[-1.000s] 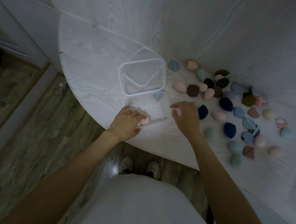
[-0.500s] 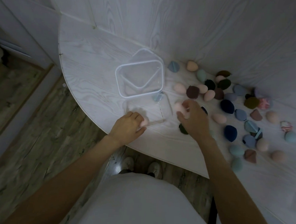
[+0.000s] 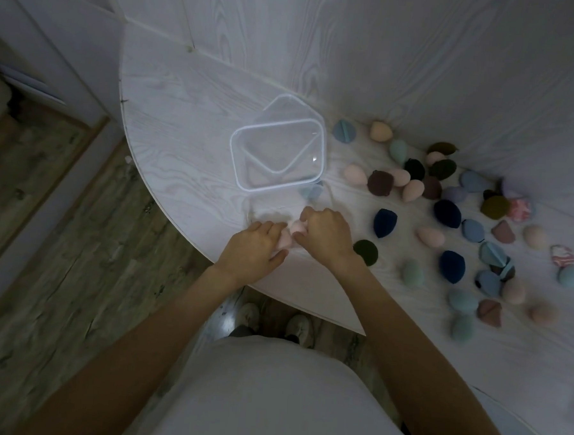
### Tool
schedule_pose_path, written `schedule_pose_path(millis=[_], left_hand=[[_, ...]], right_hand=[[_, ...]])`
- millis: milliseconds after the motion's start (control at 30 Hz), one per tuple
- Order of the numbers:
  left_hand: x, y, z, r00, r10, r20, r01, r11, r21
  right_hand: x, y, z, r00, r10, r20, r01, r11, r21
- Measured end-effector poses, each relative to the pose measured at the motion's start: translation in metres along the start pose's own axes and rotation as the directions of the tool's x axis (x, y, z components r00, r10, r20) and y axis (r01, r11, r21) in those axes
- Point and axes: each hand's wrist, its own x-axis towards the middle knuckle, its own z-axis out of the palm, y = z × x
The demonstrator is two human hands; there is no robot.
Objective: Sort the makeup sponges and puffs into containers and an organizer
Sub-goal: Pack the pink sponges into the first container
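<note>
Many makeup sponges and puffs lie spread over the right half of the white table (image 3: 184,118), among them a navy puff (image 3: 384,222), a dark green puff (image 3: 365,251) and a pink egg sponge (image 3: 430,236). A clear square container (image 3: 274,187) stands mid-table on its lid (image 3: 285,99). In front of it is a faint clear organizer (image 3: 256,212) with a blue sponge (image 3: 313,192) in its far corner. Over the organizer's near side, my right hand (image 3: 326,236) grips a pink sponge (image 3: 297,227). My left hand (image 3: 254,250) touches it, fingers closed on a paler pink sponge (image 3: 285,243).
The table's curved front edge (image 3: 178,226) runs just under my hands, with wooden floor (image 3: 61,238) below to the left. A white panelled wall (image 3: 387,56) closes the back. The sponge pile (image 3: 479,210) reaches to the right edge of view.
My right hand picked a pink sponge from the pile and carried it left to meet my left hand at the organizer. A dark green puff now shows where that hand was.
</note>
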Motion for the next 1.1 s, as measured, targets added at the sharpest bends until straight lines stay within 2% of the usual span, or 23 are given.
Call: schedule_pose_path(millis=[167, 267, 333, 367, 433, 500, 567, 700, 800, 867, 933, 1000, 1067, 1100], left_hand=[[0.001, 0.002, 0.001, 1.0, 0.025, 0.009, -0.025, 0.999, 0.024], [0.005, 0.004, 0.003, 0.998, 0.056, 0.027, -0.058, 0.997, 0.057], [0.007, 0.006, 0.005, 0.998, 0.052, 0.042, -0.055, 0.997, 0.063], [0.008, 0.007, 0.007, 0.998, 0.041, 0.052, -0.044, 0.997, 0.059], [0.009, 0.006, 0.008, 0.998, 0.021, 0.06, -0.024, 0.998, 0.05], [0.01, 0.008, 0.008, 0.999, 0.003, 0.052, -0.006, 0.999, 0.052], [0.01, 0.011, 0.01, 0.998, -0.023, 0.06, 0.02, 0.998, 0.058], [0.013, 0.016, 0.012, 0.993, -0.098, 0.073, 0.094, 0.994, 0.052], [0.015, 0.017, 0.013, 0.988, -0.136, 0.077, 0.131, 0.989, 0.067], [0.014, 0.018, 0.011, 0.991, -0.116, 0.074, 0.11, 0.991, 0.074], [0.014, 0.02, 0.009, 0.991, -0.095, 0.088, 0.089, 0.993, 0.074], [0.014, 0.02, 0.007, 0.991, -0.092, 0.098, 0.085, 0.993, 0.078], [0.012, 0.02, 0.008, 0.993, -0.086, 0.076, 0.079, 0.993, 0.087], [0.011, 0.02, 0.009, 0.995, -0.08, 0.064, 0.074, 0.993, 0.093]], right_hand=[[-0.005, 0.006, 0.003, 0.999, -0.048, -0.007, 0.047, 0.998, -0.043], [-0.006, 0.015, -0.001, 0.991, -0.136, 0.009, 0.136, 0.991, -0.008], [-0.004, 0.028, -0.011, 0.985, -0.168, -0.05, 0.171, 0.983, 0.065], [-0.001, 0.039, -0.018, 0.984, -0.129, -0.125, 0.145, 0.981, 0.132], [0.01, 0.067, -0.031, 0.968, 0.041, -0.249, 0.02, 0.97, 0.241], [0.029, 0.096, -0.038, 0.958, 0.152, -0.243, -0.103, 0.974, 0.204], [0.051, 0.116, -0.037, 0.965, 0.175, -0.193, -0.157, 0.982, 0.101], [0.076, 0.129, -0.023, 0.976, 0.209, -0.057, -0.208, 0.978, 0.029], [0.075, 0.129, -0.018, 0.984, 0.148, -0.094, -0.152, 0.988, -0.034], [0.059, 0.126, -0.024, 0.977, 0.149, -0.155, -0.14, 0.988, 0.069], [0.031, 0.117, -0.035, 0.962, 0.174, -0.211, -0.114, 0.957, 0.267], [0.001, 0.099, -0.046, 0.959, 0.146, -0.241, -0.035, 0.91, 0.413], [-0.018, 0.074, -0.05, 0.971, 0.045, -0.235, 0.07, 0.885, 0.46], [-0.021, 0.063, -0.047, 0.975, -0.022, -0.22, 0.116, 0.897, 0.426]])
